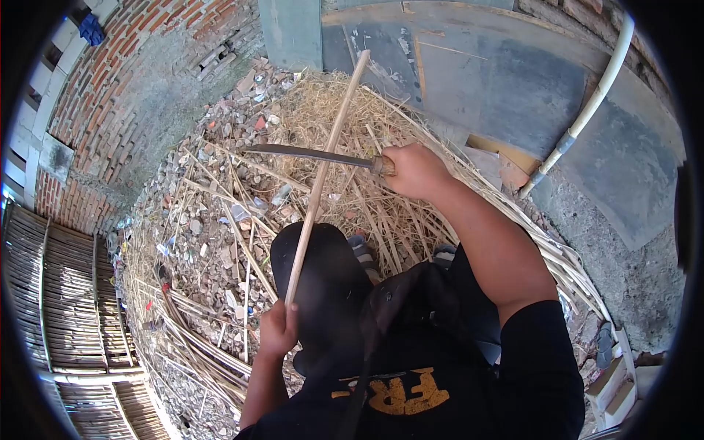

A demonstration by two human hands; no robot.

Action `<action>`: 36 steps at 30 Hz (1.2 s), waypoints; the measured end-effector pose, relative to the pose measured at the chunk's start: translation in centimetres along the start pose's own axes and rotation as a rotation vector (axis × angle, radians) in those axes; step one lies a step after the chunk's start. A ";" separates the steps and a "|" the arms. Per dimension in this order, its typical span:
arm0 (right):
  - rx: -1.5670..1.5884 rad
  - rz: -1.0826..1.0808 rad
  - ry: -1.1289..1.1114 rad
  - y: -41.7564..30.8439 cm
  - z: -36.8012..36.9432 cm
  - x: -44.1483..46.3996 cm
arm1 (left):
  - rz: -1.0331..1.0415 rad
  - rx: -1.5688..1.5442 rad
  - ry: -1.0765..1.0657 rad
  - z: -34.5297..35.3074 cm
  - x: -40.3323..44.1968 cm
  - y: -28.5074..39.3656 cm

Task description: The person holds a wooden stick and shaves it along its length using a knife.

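A long pale bamboo strip [328,158] slants from the lower left up to the top middle, over my dark-clothed knee. Its lower end is in my left hand [278,330], with the thumb laid along it. My right hand [416,171] is closed round the wooden handle of a machete [312,152]. The dark blade points left and crosses the strip at its upper middle; whether it touches the strip cannot be told.
Split bamboo strips [202,345] lie at the lower left, more along the right. Straw and shavings [315,110] cover rubble ahead. A brick wall [139,95] stands left, grey panels [499,81] and a white pipe [598,95] right.
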State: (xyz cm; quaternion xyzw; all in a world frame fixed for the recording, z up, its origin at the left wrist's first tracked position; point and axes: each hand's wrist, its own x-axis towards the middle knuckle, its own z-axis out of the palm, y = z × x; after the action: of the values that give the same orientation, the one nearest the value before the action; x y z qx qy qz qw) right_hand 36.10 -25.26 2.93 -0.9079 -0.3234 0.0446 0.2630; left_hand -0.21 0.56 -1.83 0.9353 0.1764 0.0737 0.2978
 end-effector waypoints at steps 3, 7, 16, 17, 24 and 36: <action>0.015 0.030 -0.045 -0.6 -0.3 -0.1 | -0.006 -0.004 -0.001 -0.2 0.1 0.5; 0.019 -0.014 -0.010 -0.1 -0.1 0.0 | 0.007 0.013 0.003 -0.2 0.1 0.2; -0.031 -0.072 -0.057 -1.6 -0.5 -0.8 | 0.006 -0.025 0.021 0.3 0.1 -0.3; -0.048 -0.101 -0.076 -2.0 -0.4 -0.9 | 0.004 -0.027 0.021 0.3 0.1 -0.2; 0.090 -0.012 -0.038 1.8 -0.2 1.4 | 0.008 0.042 0.018 -0.3 -0.2 0.5; -0.162 -0.070 -0.017 -0.9 -1.9 -0.8 | 0.069 0.084 0.042 -0.2 -0.1 1.2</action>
State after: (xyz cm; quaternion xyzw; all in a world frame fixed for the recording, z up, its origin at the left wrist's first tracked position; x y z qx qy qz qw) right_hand 35.49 -26.04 4.95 -0.9139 -0.3598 0.0168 0.1873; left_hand 0.02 -0.23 -0.95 0.9508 0.1532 0.0960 0.2517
